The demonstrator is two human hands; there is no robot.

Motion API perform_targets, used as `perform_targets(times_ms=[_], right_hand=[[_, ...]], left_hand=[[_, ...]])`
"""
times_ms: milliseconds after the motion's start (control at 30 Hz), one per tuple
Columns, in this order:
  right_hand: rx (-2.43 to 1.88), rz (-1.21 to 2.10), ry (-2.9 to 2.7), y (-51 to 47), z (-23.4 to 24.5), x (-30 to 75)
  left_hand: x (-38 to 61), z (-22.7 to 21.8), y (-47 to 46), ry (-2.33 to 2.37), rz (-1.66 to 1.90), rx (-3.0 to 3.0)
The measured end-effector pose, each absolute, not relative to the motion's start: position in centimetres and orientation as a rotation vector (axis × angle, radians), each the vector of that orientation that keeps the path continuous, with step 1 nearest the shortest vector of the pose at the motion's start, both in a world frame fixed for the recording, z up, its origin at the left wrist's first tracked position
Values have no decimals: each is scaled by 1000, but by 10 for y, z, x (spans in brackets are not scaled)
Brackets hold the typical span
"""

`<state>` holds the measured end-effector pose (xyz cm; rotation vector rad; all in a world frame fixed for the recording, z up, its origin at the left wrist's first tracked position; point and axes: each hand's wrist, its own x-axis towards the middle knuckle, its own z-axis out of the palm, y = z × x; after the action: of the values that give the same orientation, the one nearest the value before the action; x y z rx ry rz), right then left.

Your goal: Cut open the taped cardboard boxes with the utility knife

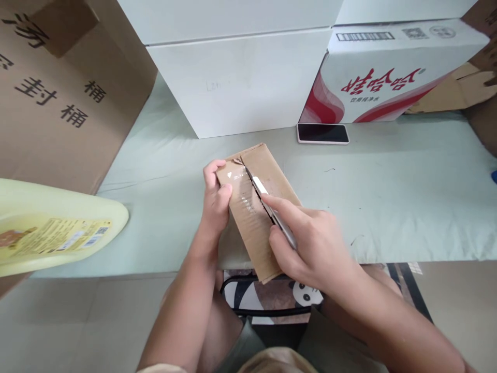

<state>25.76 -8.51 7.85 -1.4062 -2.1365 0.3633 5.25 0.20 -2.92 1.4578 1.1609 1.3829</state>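
A small brown cardboard box lies slantwise at the front edge of the cloth-covered surface, its near end jutting past the edge. My left hand grips its far left corner, fingers over the end and thumb on top. In my right hand is a box cutter, the index finger laid along its handle. The blade sits in the long seam on the box's top, where clear tape is slit. At the far end of that seam a bit of cardboard is torn up.
Behind stand white cartons and a red-and-white carton, with a phone before them. To the left are a large cardboard box and a yellow bottle. A panda-print item is below the surface's edge.
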Motion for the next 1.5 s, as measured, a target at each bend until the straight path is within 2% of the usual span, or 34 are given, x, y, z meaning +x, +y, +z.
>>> perform_targets(times_ms=[400, 933, 1200, 1333, 1433, 1500], right_hand=[[-1495, 372, -2182, -83, 81, 255], [-1180, 489, -1965, -88, 81, 264], [-1038, 551, -1948, -93, 80, 271], [-1015, 439, -1783, -93, 68, 278], [-1010, 260, -1618, -79, 50, 295], [-1162, 150, -1600, -63, 33, 309]], left_hand=[[52, -35, 3, 1140, 1399, 1471], [55, -30, 0, 1146, 1419, 1436], [57, -14, 4, 859, 1549, 1114], [52, -3, 2, 870, 1533, 883], [39, -13, 9, 844, 1585, 939], [26, -25, 17, 770, 1653, 1054]])
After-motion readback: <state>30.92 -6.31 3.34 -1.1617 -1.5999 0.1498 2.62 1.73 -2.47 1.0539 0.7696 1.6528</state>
